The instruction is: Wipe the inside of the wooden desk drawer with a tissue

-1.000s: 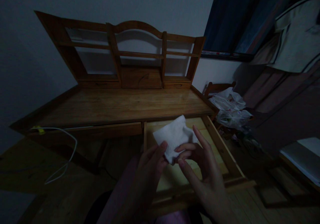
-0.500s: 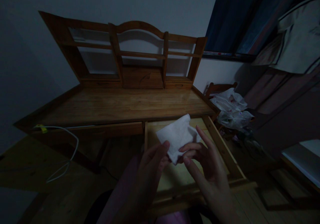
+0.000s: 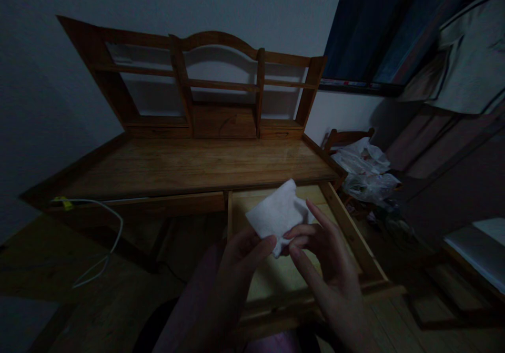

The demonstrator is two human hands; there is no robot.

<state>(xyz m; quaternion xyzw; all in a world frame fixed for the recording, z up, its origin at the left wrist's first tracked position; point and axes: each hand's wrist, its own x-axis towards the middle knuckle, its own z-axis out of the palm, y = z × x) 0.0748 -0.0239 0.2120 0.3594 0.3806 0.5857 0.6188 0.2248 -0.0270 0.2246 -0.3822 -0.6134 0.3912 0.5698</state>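
Observation:
A folded white cloth or tissue (image 3: 276, 211), whose exact kind I cannot tell in the dim light, is held above the pulled-out desk drawer (image 3: 272, 284). My left hand (image 3: 246, 253) grips its lower left part, thumb on top and fingers underneath. At its lower right corner, the thumb and fingers of my right hand (image 3: 323, 253) pinch the edge, while the index finger reaches up along the right side. The underside of the white piece is hidden.
Behind the drawer stands a wooden desk (image 3: 205, 163) with a shelf unit (image 3: 221, 84). A white cable (image 3: 118, 237) hangs at the left. On the right, plastic bags (image 3: 363, 169) lie on a chair, and a light garment (image 3: 473, 58) hangs above.
My left thumb has slid right and down across the white piece, closer to my right fingers. The right hand has hardly moved.

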